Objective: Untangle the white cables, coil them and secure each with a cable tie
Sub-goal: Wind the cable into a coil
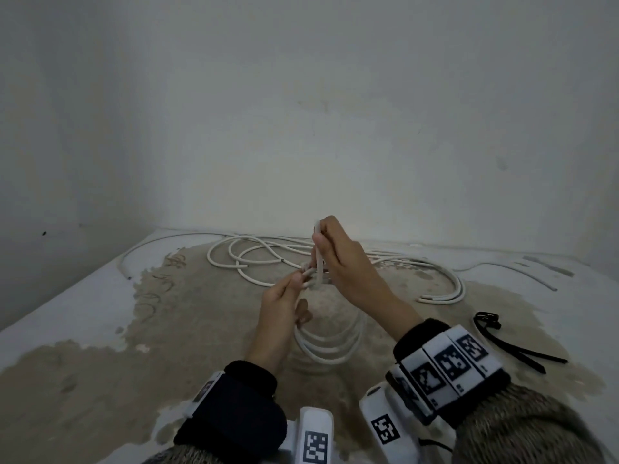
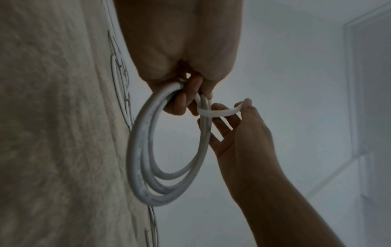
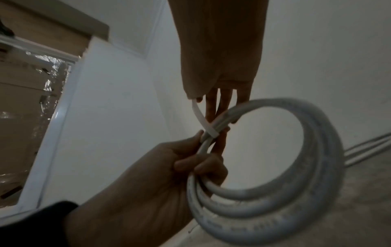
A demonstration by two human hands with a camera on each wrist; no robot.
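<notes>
My left hand (image 1: 294, 286) grips a coil of white cable (image 1: 331, 346) that hangs in several loops below it, above the surface. A white cable tie (image 1: 318, 259) is wrapped round the coil's top. My right hand (image 1: 323, 239) pinches the tie's free end and holds it upward. The left wrist view shows the coil (image 2: 137, 158), the tie (image 2: 217, 114) looped round it, and my right hand (image 2: 243, 113) on the strap's end. In the right wrist view the tie (image 3: 198, 117) runs from my right hand (image 3: 211, 98) to the coil (image 3: 317, 167), gripped by my left hand (image 3: 190, 163).
Loose white cables (image 1: 234, 252) lie in wide loops on the patchy beige and white surface (image 1: 83, 363) behind my hands, with more cable (image 1: 449, 286) to the right. Black cable ties (image 1: 512, 346) lie at the right. A pale wall (image 1: 301, 128) stands close behind.
</notes>
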